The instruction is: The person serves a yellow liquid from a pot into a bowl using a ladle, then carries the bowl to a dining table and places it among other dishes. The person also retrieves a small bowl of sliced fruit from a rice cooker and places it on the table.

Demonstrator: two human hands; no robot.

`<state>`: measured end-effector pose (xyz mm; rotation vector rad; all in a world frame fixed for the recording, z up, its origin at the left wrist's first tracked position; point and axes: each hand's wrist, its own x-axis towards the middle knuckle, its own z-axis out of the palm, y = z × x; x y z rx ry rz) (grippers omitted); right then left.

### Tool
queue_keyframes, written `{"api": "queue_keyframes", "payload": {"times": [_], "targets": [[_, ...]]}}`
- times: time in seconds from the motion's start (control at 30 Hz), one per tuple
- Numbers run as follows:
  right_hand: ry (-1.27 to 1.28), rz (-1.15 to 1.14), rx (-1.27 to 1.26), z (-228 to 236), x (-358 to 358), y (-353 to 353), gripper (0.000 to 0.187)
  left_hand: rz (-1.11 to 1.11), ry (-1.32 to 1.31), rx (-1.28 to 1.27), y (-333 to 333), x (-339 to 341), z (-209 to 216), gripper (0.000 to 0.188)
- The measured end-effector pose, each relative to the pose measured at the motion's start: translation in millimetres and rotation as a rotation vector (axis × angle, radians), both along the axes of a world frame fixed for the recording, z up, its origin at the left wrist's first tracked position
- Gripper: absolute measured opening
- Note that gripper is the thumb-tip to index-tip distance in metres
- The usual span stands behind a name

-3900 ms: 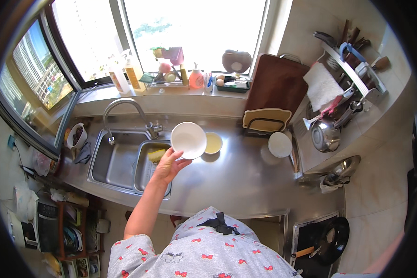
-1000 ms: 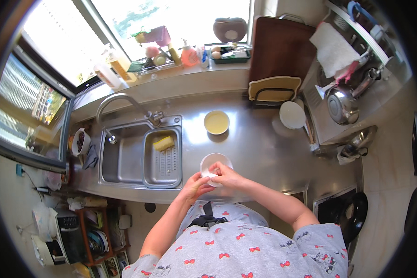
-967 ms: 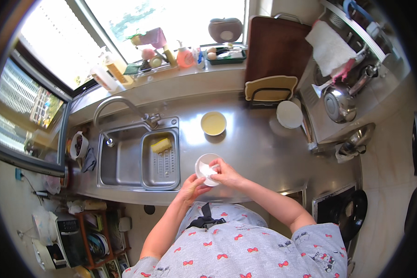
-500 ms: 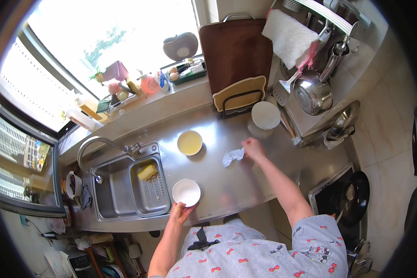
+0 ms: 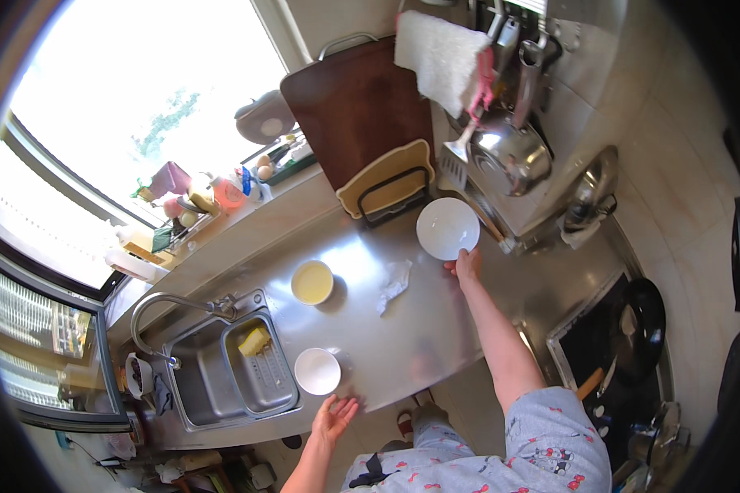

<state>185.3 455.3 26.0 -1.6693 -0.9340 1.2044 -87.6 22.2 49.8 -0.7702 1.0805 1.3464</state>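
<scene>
Right hand at the near rim of the far white bowl, left hand open below the small one

The larger white bowl (image 5: 448, 228) sits well to the right of the sink (image 5: 201, 386), on the far side of the counter (image 5: 436, 329). It lies straight ahead of the right hand (image 5: 467, 264), whose fingers are closed around its near edge, thumb over the rim. Being round, it has no long axis; what counts is that the grip is at the side closest to the person. Whether the bowl's base touches the counter cannot be told.

The left hand (image 5: 334, 419) is much farther from that bowl. It is palm up, fingers loosely spread and holding nothing, just on the near side of the small white bowl (image 5: 317, 371), which stands right beside the sink. The fingertips look close to that rim, apart or barely touching.

Also right of the sink are a bowl of yellow liquid (image 5: 312, 282), farther from the person than the small bowl, and a crumpled tissue (image 5: 395, 286). The tissue's long axis slants away toward the larger bowl, lying between it and the sink.
</scene>
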Motion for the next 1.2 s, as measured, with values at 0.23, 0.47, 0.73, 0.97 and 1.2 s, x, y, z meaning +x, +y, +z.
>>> {"api": "queue_keyframes", "payload": {"times": [0.23,0.47,0.73,0.97,1.2], "targets": [[-0.303,0.256,0.085,86.4,33.3,-167.3,0.039,-0.574,0.381,0.409,30.7,78.0,59.4,0.075],[-0.610,0.677,0.105,169.8,3.9,-325.3,0.038,-0.400,0.346,0.660,32.0,119.6,93.1,0.068],[-0.406,0.854,0.295,218.6,33.9,-431.9,0.067,0.248,-0.282,0.831,-38.7,-68.1,94.9,0.051],[-0.656,0.252,0.111,202.8,236.8,-485.8,0.047,0.152,-0.153,0.799,-56.8,-126.3,108.4,0.056],[-1.023,-0.426,0.085,223.5,495.8,-518.3,0.027,-0.337,0.211,0.863,-43.0,59.2,112.4,0.081]]}}
